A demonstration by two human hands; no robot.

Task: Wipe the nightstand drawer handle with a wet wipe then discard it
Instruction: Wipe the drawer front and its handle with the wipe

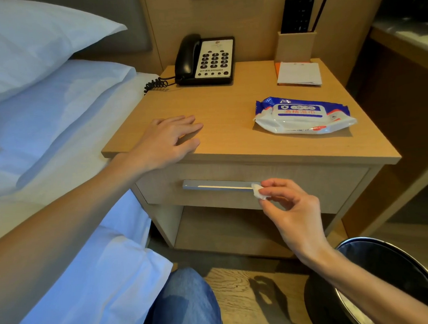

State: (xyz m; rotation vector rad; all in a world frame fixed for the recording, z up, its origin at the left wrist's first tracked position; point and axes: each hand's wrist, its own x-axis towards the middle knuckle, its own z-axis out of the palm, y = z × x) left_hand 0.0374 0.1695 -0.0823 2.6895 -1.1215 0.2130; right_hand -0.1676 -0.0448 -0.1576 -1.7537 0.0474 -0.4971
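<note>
The wooden nightstand (229,105) has one drawer with a long silver bar handle (217,185) across its front. My right hand (290,212) pinches a small folded white wet wipe (258,191) between thumb and fingertips, and the wipe touches the right end of the handle. My left hand (166,139) rests flat on the front left of the nightstand top, fingers spread, holding nothing. A blue and white pack of wet wipes (302,115) lies on the right side of the top.
A black telephone (205,59), a notepad (299,72) and a wooden holder (294,45) stand at the back of the top. The bed with white pillows (41,102) is at the left. A dark round bin (395,281) stands on the floor at lower right, under my right forearm.
</note>
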